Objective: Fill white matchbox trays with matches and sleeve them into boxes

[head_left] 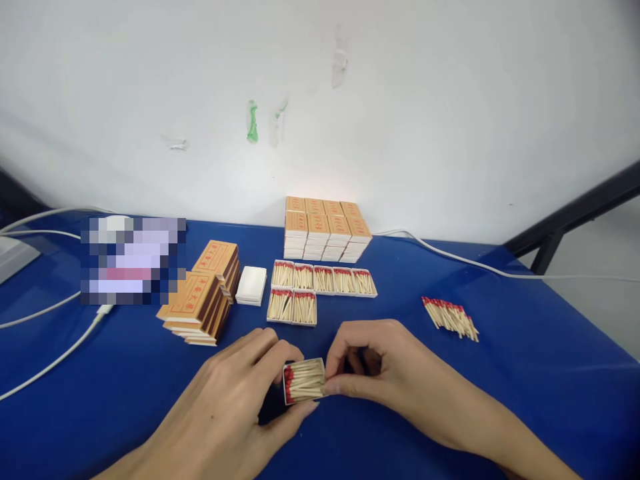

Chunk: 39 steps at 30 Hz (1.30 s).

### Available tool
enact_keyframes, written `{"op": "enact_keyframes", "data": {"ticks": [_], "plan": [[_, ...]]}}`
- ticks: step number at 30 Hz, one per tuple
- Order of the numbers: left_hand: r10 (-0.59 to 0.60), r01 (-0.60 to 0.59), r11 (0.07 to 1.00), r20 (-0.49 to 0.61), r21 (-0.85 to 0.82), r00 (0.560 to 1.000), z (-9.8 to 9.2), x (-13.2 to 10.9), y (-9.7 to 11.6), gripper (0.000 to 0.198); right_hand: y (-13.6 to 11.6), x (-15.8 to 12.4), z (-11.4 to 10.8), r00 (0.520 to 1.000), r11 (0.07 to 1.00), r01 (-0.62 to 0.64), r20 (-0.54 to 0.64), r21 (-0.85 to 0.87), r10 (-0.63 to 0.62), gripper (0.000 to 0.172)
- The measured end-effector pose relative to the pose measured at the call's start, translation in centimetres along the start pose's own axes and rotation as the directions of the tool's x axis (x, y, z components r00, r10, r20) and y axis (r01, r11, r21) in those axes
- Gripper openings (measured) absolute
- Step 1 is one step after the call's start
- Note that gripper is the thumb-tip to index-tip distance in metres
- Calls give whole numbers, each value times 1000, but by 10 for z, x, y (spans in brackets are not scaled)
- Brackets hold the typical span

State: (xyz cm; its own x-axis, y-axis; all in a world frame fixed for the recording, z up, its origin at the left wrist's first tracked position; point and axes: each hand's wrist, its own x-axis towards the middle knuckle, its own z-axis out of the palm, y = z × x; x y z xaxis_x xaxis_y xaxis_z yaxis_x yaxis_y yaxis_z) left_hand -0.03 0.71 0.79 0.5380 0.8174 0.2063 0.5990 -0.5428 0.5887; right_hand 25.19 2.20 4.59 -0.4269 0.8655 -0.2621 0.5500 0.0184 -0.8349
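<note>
My left hand (245, 390) grips a white matchbox tray (287, 397) between thumb and fingers, just above the blue table. Matches (307, 380) fill it, their red heads toward the left. At the tray's right end, my right hand (380, 373) closes thumb and index fingertip on its edge, by the bare ends of the matches. Whether a match is also pinched there I cannot tell. Behind my hands stand several open trays full of matches (305, 308), in two rows with red heads at the back. A loose pile of matches (450, 318) lies to the right.
Closed matchboxes (320, 227) are stacked against the wall. Matchbox sleeves with brown sides (200, 297) are piled at the left, beside a small stack of white trays (251, 285). A blurred-out device and white cables (65, 367) occupy the far left; another cable (450, 263) runs back right.
</note>
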Motion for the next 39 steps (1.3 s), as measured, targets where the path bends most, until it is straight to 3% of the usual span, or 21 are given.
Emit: {"op": "enact_keyframes", "data": {"ticks": [7, 11, 14, 16, 18, 22, 27, 31, 39], "plan": [[3, 5, 995, 72, -103, 997, -2, 0, -2, 27, -5, 1, 10, 999, 999, -42, 7, 28, 41, 14], [1, 6, 992, 56, -127, 998, -3, 0, -3, 45, -9, -2, 4, 1000, 999, -25, -15, 32, 26, 14], [-38, 40, 991, 16, -127, 999, -3, -1, -4, 55, -10, -6, -4, 993, 998, -55, 104, 43, 50, 15], [-35, 37, 990, 14, -140, 999, -2, -2, -4, 58, -9, -7, -6, 974, 995, -76, 218, 63, 61, 26], [-15, 20, 989, 32, -146, 999, -2, -2, -5, 57, -7, -6, -5, 968, 995, -85, 242, 52, 70, 40], [-1, 6, 990, 41, -139, 999, 0, -3, -5, 53, -5, -3, -1, 987, 995, -78, 139, -59, 85, 61], [-39, 31, 995, -75, -100, 996, 4, -4, -4, 49, -6, -6, -3, 994, 971, -34, 94, -237, 58, 41], [-19, 14, 999, -139, -37, 990, 0, -2, 1, 41, -2, -9, -8, 999, 966, -37, -28, -255, 31, 48], [8, -2, 999, -143, 40, 990, -8, 1, 5, 19, 11, 2, -10, 984, 950, -17, -174, -312, -40, 37]]}}
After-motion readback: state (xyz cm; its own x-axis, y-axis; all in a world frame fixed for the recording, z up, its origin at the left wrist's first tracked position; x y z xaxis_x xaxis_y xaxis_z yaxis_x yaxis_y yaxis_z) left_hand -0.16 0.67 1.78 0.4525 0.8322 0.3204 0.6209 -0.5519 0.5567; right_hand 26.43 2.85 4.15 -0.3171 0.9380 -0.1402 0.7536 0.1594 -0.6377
